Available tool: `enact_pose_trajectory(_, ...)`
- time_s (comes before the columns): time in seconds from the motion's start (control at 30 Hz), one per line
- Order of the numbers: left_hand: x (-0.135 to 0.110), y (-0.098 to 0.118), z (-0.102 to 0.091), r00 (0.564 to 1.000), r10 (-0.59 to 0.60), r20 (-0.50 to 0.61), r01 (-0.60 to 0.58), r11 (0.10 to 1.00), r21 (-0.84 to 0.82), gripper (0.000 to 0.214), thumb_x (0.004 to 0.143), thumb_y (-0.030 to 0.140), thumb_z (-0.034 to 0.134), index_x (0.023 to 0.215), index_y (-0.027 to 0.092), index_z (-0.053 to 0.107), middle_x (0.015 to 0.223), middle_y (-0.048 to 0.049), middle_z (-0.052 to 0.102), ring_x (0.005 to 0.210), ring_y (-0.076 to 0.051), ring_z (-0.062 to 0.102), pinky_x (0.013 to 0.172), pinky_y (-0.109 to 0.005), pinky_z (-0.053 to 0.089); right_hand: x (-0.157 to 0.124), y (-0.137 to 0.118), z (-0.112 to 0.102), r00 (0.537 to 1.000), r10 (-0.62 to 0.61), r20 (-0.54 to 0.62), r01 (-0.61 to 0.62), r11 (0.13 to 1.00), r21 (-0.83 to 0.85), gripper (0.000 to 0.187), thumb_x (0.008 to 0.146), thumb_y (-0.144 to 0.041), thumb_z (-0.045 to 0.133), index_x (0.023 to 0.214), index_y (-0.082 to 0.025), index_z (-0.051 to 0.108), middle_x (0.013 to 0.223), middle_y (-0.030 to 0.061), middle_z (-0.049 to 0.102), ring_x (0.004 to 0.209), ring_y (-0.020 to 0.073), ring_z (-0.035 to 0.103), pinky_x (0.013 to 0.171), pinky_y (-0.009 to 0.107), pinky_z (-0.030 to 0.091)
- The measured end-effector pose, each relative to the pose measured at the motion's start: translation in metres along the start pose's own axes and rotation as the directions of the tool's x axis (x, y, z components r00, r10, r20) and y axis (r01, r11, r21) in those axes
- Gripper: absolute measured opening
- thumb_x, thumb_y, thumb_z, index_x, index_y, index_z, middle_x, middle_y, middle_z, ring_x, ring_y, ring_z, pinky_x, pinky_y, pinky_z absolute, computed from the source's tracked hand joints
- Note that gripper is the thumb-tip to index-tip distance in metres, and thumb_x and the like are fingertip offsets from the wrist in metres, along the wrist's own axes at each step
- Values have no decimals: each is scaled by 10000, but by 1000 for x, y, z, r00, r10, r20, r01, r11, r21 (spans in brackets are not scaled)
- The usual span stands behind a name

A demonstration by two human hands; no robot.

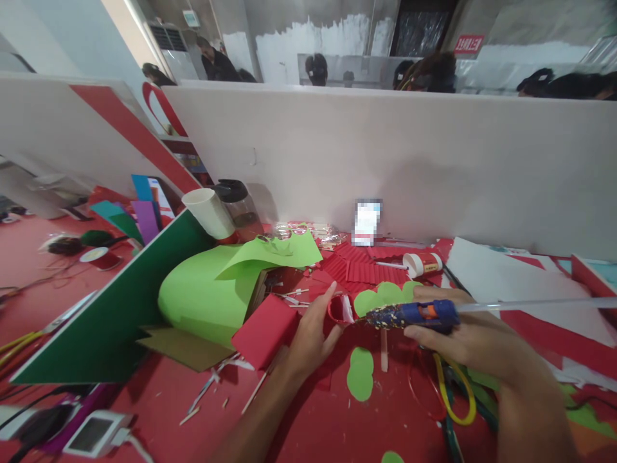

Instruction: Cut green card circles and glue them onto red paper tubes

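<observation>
- Both forearms reach in from the bottom edge over the red table [299, 424], which is strewn with paper scraps.
- A small light-green cutout [360, 374] lies flat between the two wrists, and yellow-handled scissors [453, 395] lie under the right wrist.
- The left hand [311, 334] is turned on its edge with the thumb up, and its fingers are pinched on a red paper ring [337, 310].
- The right hand [463, 337] is palm down, wrapped tight around a glue gun [414, 315].
- The glue gun is blue with a speckled, glue-crusted front. It lies level, its nozzle at the ring, and a clear glue stick [530, 303] juts out behind it.
- A lobed green cutout [383, 297] lies just behind the gun.
- To the left lie a red folded card [265, 329] and a curled green sheet [207, 292].
- Farther back are a paper cup [209, 212] and a white partition [434, 161].
</observation>
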State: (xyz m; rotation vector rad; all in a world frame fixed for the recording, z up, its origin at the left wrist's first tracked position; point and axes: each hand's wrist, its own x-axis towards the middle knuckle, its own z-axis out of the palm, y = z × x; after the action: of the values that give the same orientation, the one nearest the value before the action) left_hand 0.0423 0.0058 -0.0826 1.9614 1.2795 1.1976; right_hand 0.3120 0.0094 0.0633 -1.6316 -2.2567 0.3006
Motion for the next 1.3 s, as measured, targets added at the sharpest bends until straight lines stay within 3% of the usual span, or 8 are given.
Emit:
enact_pose_trajectory(0.33,0,-1,1,1000,-1,3,1,1000,0,712,967,260,578,1594,255,242,1481,-146,538,1350,-283,528,1112,-468,443,-1,-1,3,999,-11,39,11,1000,4,361,794,-673,666,849,-335,781,904,30,797,1010,340,738,817,424,643)
enact_pose_trajectory(0.5,0,1,0,1000,-2,5,2,1000,3,718,964,252,583,1595,251,241,1497,-148,524,1368,-285,514,1124,-470,434,-1,3,-4,1000,-16,0,15,999,-36,446,800,-710,633,944,-318,790,1090,60,783,1040,365,725,840,481,635)
enact_pose_trajectory(0.6,1,2,0,1000,-3,4,3,1000,7,718,965,254,579,1596,258,237,1501,-145,520,1369,-283,513,1122,-463,437,-2,5,-3,999,-18,-38,17,999,-29,454,791,-714,639,935,-311,790,1085,68,784,944,352,749,774,465,651)
enact_pose_trajectory(0.73,1,2,0,1000,-4,0,4,1000,-1,715,967,268,579,1595,262,238,1483,-137,538,1361,-281,522,1113,-456,446,-3,5,2,996,-18,-85,16,1000,-18,493,775,-722,653,1010,-308,781,1091,68,786,991,346,744,815,448,652)
enact_pose_trajectory(0.87,1,1,0,1000,0,4,0,1000,9,715,968,274,581,1594,264,237,1495,-139,526,1360,-279,522,1115,-456,445,-1,3,3,998,-12,-54,10,999,-38,531,776,-744,633,1009,-292,787,1113,83,782,1000,350,744,817,457,654)
enact_pose_trajectory(1.0,1,2,-1,1000,13,1,-13,1000,9,714,967,260,573,1596,256,234,1491,-143,530,1357,-285,524,1113,-467,446,-1,3,2,998,-40,-38,39,998,-44,471,801,-719,627,951,-304,790,1090,67,787,998,339,744,817,442,651)
enact_pose_trajectory(1.13,1,2,-1,1000,-1,7,1,1000,4,711,961,256,575,1592,242,248,1477,-150,541,1354,-289,528,1108,-470,452,1,0,1,997,-23,-75,23,1000,-6,430,793,-655,686,1020,-299,765,1085,51,789,971,324,748,762,405,651)
enact_pose_trajectory(1.3,0,-1,0,1000,8,3,-8,1000,12,701,963,262,574,1588,244,256,1502,-149,519,1382,-287,502,1129,-468,432,7,-6,4,998,-64,-17,65,993,96,269,885,-573,634,880,-328,744,835,-6,780,837,270,750,673,349,626)
